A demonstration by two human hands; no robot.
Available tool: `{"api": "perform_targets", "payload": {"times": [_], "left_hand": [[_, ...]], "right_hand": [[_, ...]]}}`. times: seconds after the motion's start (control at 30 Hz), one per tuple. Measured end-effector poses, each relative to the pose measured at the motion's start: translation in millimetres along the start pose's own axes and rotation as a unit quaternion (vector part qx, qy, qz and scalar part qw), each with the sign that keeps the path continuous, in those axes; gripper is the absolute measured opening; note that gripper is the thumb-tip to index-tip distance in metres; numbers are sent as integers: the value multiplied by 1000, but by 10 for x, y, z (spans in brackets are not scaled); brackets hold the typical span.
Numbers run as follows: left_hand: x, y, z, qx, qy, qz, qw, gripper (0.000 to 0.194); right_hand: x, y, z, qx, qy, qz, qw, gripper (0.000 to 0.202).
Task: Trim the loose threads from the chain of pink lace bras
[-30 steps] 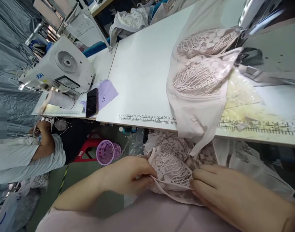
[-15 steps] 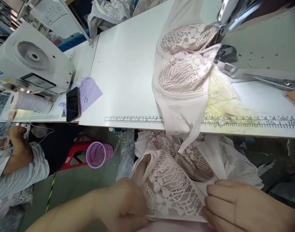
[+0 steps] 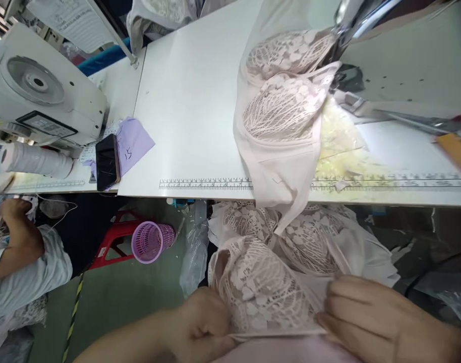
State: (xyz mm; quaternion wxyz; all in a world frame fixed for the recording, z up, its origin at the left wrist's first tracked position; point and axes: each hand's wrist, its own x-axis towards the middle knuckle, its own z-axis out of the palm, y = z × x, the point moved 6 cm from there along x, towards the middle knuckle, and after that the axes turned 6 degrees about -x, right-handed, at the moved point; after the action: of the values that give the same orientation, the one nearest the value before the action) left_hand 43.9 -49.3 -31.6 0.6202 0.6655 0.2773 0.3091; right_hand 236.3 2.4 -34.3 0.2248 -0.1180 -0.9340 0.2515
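Note:
A pale pink lace bra (image 3: 266, 287) is stretched between my hands below the table edge. My left hand (image 3: 204, 325) is closed on its left end, thumb and fingers pinching the lower edge. My right hand (image 3: 366, 315) grips the other end, fingers folded over the fabric. The bra's lower edge runs taut between them. Behind it, more lace bras (image 3: 317, 239) hang in a heap under the table edge. On the table lies another lace bra (image 3: 281, 116), its strap end drooping over the front edge and its far side beside the metal machine parts (image 3: 346, 25).
The white table (image 3: 192, 111) has a printed ruler (image 3: 206, 184) along its front edge. Scissors (image 3: 415, 121) lie at the right. Leftward are a phone (image 3: 107, 161), a purple paper (image 3: 134, 143), a thread cone (image 3: 37, 160), a sewing machine (image 3: 45, 85), a purple basket (image 3: 151, 242) and a seated person (image 3: 30, 252).
My view has shifted slightly, so the table and machine sit a little further left and up. Both hands keep hold of the bra, whose cup has tilted slightly.

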Motion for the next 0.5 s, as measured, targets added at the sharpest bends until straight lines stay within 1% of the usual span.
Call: {"api": "perform_targets", "payload": {"times": [0.07, 0.13, 0.2, 0.27, 0.33, 0.4, 0.5], "left_hand": [[62, 106, -106, 91, -1, -3, 996, 35], [127, 220, -205, 186, -5, 0, 983, 33], [169, 278, -242, 221, -19, 4, 975, 32], [175, 246, -196, 179, -38, 1, 983, 33], [145, 150, -92, 96, -43, -8, 994, 35], [89, 28, 15, 4, -16, -22, 1000, 38], [-17, -131, 138, -100, 46, -43, 993, 43]], "right_hand": [[162, 85, -31, -32, 27, -2, 999, 35], [260, 155, -43, -57, 39, -3, 998, 35], [260, 171, -32, -59, 27, -6, 998, 32], [174, 131, 1, -44, -2, -6, 999, 32], [43, 58, 39, -20, -32, -4, 999, 35], [-86, -12, 66, 2, -47, 2, 999, 36], [-219, -75, 100, 22, -58, 12, 998, 32]]}}
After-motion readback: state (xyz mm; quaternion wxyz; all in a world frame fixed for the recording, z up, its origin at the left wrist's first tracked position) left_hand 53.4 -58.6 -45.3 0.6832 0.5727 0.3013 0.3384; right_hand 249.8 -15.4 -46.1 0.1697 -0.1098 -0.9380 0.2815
